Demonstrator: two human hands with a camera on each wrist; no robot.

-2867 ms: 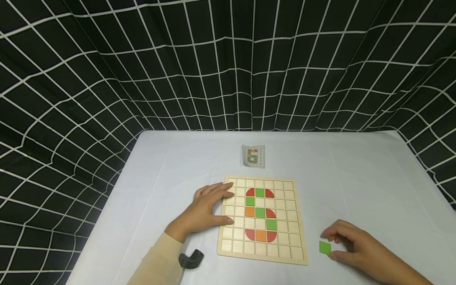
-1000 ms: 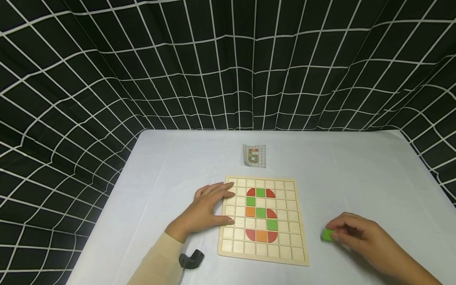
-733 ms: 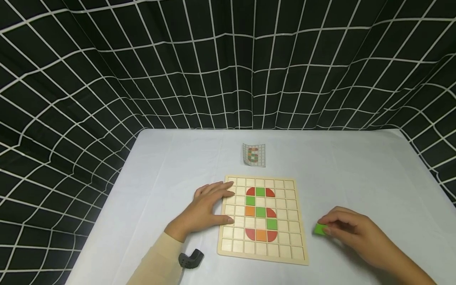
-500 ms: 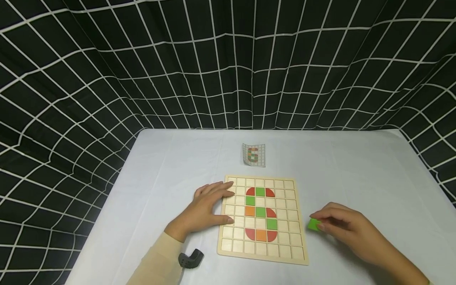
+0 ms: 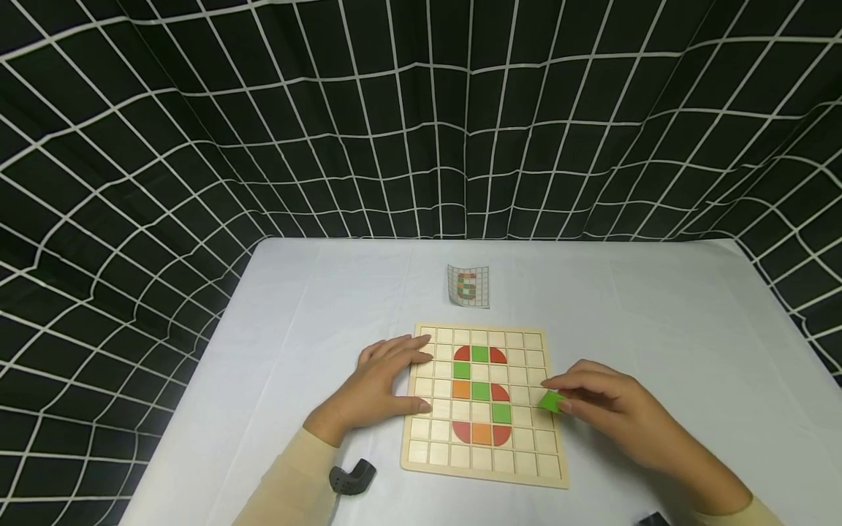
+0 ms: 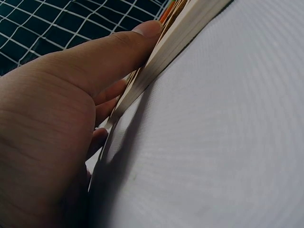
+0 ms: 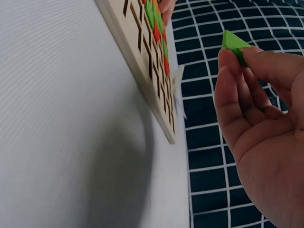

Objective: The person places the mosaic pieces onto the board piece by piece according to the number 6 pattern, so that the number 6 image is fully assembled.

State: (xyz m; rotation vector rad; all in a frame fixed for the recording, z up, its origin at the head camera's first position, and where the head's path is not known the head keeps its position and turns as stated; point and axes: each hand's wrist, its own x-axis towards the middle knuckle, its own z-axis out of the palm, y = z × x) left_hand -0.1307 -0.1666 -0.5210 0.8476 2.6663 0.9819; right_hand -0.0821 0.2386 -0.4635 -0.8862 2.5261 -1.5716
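Observation:
My right hand point(image 5: 612, 405) pinches a green square tile point(image 5: 550, 402) between thumb and fingers, above the right edge of a wooden grid board point(image 5: 460, 456). In the right wrist view the green tile point(image 7: 233, 42) is tilted and held up off the board. Red quarter-round tiles point(image 5: 501, 392), green squares point(image 5: 501, 413) and orange squares point(image 5: 482, 435) sit in cells near the board's middle, forming a curved figure. Spread out, my left hand point(image 5: 371, 387) rests on the board's left edge. The left wrist view shows its thumb point(image 6: 118, 47) over the board's side point(image 6: 152, 66).
Behind the board lies a slightly curled paper card point(image 5: 468, 286) printed with a coloured grid figure. A black angled piece point(image 5: 353, 477) is beside my left sleeve, and another dark object point(image 5: 653, 519) shows at the bottom right. A black grid-patterned curtain point(image 5: 421, 124) surrounds the white table point(image 5: 316, 307).
My right hand took hold of the green tile from the table right of the board and carried it leftward and away from me, over the board's right edge. My left hand stayed put.

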